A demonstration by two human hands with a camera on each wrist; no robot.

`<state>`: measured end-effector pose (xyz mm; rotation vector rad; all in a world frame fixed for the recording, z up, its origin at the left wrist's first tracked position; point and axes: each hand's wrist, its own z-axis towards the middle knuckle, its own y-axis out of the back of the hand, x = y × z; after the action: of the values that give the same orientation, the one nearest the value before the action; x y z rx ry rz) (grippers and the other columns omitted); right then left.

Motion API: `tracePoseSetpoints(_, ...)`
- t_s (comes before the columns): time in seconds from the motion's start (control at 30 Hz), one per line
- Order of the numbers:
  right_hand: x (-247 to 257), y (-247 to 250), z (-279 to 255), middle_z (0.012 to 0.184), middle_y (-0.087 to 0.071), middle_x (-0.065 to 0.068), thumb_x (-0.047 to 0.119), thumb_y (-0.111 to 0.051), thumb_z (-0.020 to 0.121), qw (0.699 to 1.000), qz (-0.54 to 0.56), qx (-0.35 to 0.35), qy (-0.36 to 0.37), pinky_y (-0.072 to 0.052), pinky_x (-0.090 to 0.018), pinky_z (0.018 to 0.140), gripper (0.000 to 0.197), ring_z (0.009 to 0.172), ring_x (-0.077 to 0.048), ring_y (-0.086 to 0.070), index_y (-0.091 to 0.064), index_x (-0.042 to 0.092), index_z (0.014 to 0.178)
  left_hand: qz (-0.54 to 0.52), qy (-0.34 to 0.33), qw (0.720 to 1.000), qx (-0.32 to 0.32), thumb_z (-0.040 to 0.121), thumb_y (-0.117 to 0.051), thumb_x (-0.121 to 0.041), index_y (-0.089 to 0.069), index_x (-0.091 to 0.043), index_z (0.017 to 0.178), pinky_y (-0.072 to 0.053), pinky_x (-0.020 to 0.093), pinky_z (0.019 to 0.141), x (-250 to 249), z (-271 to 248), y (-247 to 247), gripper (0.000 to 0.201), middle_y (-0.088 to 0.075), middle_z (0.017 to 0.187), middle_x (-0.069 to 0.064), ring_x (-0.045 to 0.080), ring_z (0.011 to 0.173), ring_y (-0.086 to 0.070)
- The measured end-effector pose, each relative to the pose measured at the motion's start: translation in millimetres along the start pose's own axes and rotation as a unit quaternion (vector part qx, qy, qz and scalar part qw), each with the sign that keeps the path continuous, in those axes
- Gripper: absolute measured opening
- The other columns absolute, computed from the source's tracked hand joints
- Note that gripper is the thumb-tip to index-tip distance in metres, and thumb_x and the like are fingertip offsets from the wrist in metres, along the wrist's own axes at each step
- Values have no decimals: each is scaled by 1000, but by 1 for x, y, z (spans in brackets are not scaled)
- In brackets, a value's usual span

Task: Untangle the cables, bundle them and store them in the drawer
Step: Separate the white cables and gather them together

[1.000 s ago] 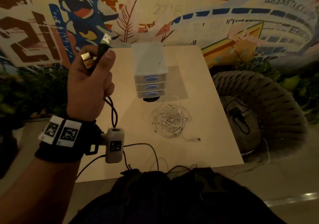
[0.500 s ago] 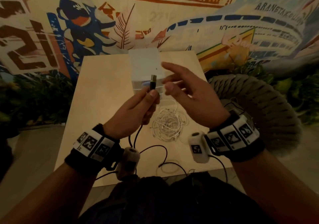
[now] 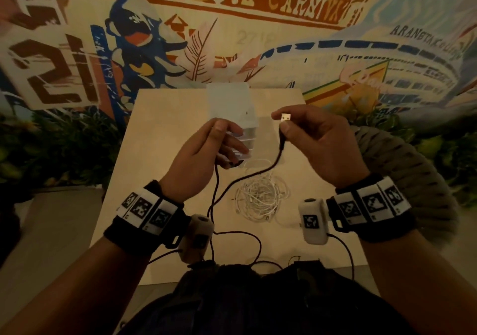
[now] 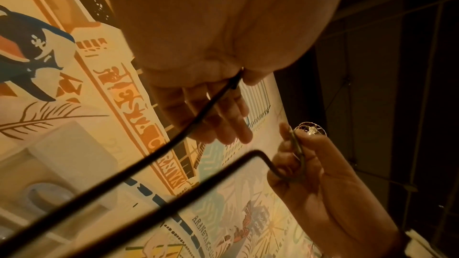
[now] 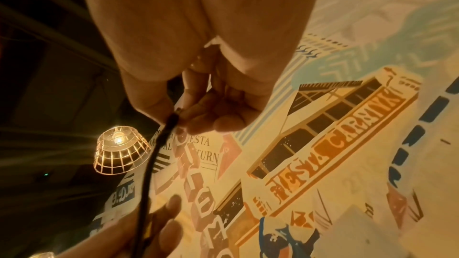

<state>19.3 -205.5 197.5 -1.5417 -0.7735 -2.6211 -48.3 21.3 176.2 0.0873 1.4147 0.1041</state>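
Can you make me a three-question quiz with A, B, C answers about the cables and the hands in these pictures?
1. Where is the white cable pile?
A. on the table
B. in a drawer
C. on the floor

2. What colour is the cable running between the two hands?
A. white
B. black
C. red

3. What is the right hand doing?
A. lying flat
B. pulling a drawer
C. pinching the USB plug

Answers:
1 A, the pile lies on the table, in front of the drawer unit.
2 B, it looks dark from the left hand to the right.
3 C, thumb and finger pinch just below the metal tip.
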Motion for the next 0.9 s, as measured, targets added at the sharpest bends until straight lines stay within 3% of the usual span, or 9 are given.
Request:
tracePoseSetpoints(0.17,3,1,-12,91,-69,12,19,-67,95,990,-51,131,23,-56,-43,75,17,81,-17,-66,-73,22,110,13,4,1000,0,112,-26,-29,-59,-5,111,-53,40,71,-1,2,-2,41,-75,92,10,38,80,-66)
tracePoseSetpoints(0.3,4,4,-10,85,-67,7,14,-71,92,972,-70,221,21,-54,-38,73,17,76,-18,-63,-77,21,106,56,-40,997,-31,111,-28,-28,-56,-3,101,-53,37,62,-5,5,-4,39,-64,67,5,34,63,-60)
tracePoseSetpoints(0.43,-1,21,-6,86,-65,17,28,-67,94,981,-92,166,42,-53,-38,71,20,78,-15,-64,-75,20,110,9,-11,997,-71,111,-30,-29,-42,3,89,-36,40,50,-11,9,7,41,-35,59,-1,17,50,-34)
tracePoseSetpoints(0.53,-1,7,-7,88,-65,16,31,-67,94,984,-89,138,65,-53,-36,72,25,81,-13,-63,-73,19,115,-39,44,998,-13,107,-33,-31,-37,-2,86,-22,42,54,-11,8,6,36,-24,65,5,21,56,-21)
tracePoseSetpoints(0.63,4,-20,-6,90,-69,11,26,-72,92,993,-42,105,41,-55,-37,75,22,82,-12,-66,-73,19,113,-14,40,999,33,108,-30,-20,-42,-9,90,-33,37,53,-7,7,-5,24,-42,64,2,23,56,-34)
tracePoseSetpoints(0.7,8,-37,-5,84,-72,7,23,-75,90,997,21,71,2,-56,-37,74,18,78,-10,-68,-72,16,107,24,14,999,41,110,-27,-20,-46,-4,100,-43,41,60,-2,4,-14,27,-52,76,13,32,66,-46)
tracePoseSetpoints(0.8,9,-52,-3,77,-71,2,17,-78,87,995,94,12,-41,-54,-25,65,17,70,-8,-68,-71,12,102,43,-5,999,15,108,-28,-32,-55,-7,111,-55,51,75,2,1,-19,37,-64,92,17,31,83,-64)
tracePoseSetpoints(0.9,1,-57,-1,77,-68,5,25,-81,84,995,81,-19,-62,-46,-16,64,19,68,-7,-64,-74,16,99,19,4,1000,10,111,-26,-29,-57,-9,114,-55,57,82,2,-1,-19,37,-67,87,17,34,80,-67)
